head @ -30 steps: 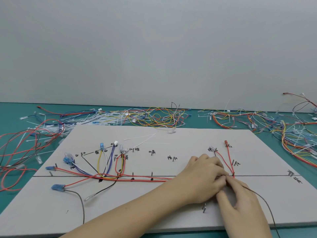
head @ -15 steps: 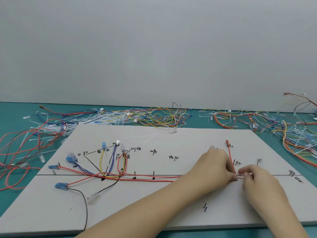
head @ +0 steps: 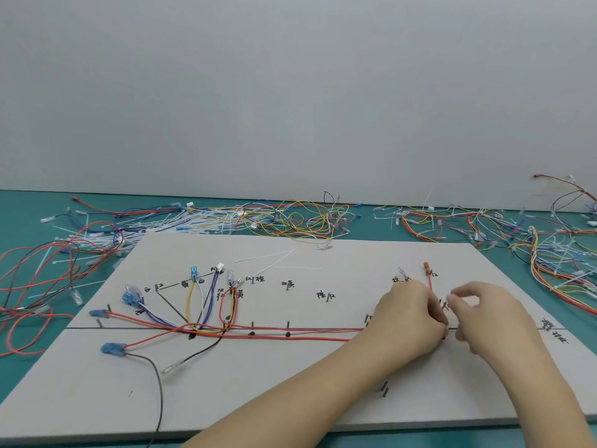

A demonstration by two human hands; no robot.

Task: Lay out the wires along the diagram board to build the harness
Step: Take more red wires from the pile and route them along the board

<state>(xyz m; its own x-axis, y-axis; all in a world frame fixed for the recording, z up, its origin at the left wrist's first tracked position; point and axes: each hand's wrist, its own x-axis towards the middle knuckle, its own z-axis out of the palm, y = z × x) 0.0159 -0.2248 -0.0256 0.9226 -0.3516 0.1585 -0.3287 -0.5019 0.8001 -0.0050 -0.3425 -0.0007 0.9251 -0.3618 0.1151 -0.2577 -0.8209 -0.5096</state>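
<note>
Fingers on left hand are curled, tips pinched down on the red wires right at the horizontal trunk line of the diagram board. Right hand sits just beside it, fingers curled, thumb and forefinger pinching something small and pale near the tip; can't tell what. The two hands are nearly touching.

Red wires run left from the left hand along the trunk line, past two black dots, into a junction where yellow, white, purple and black wires loop up to connectors near the handwritten labels. Two blue terminals lie at the board's left end; a dark wire drops from the lower one off the near edge. A short red lead with orange terminal stands above the left hand, a clear-sleeved terminal just left of it.

Board rests on a teal table. Loose wire piles and white cable ties lie along the far edge and both sides. Grey wall behind.
</note>
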